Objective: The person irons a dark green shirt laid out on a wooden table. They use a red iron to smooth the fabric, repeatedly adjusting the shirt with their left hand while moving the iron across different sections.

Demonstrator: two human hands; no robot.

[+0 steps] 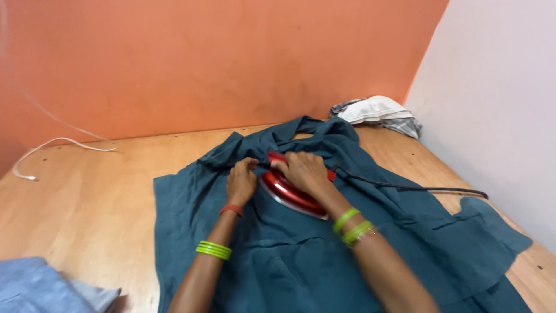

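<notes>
Ironing in progress: left hand (241,181) pinches the teal cotton garment (301,255) flat on the wooden board (87,203); right hand (305,171) grips the red electric iron (289,194) mid-garment. Next stroke probably needs taut cloth. Black cord (405,186) trails beyond.

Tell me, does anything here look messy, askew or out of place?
Slightly. The teal garment lies rumpled and skewed on the wooden surface, bunched near the left hand. The red iron under the right hand trails its black cord across the cloth. A crumpled cloth pile sits in the corner.
</notes>
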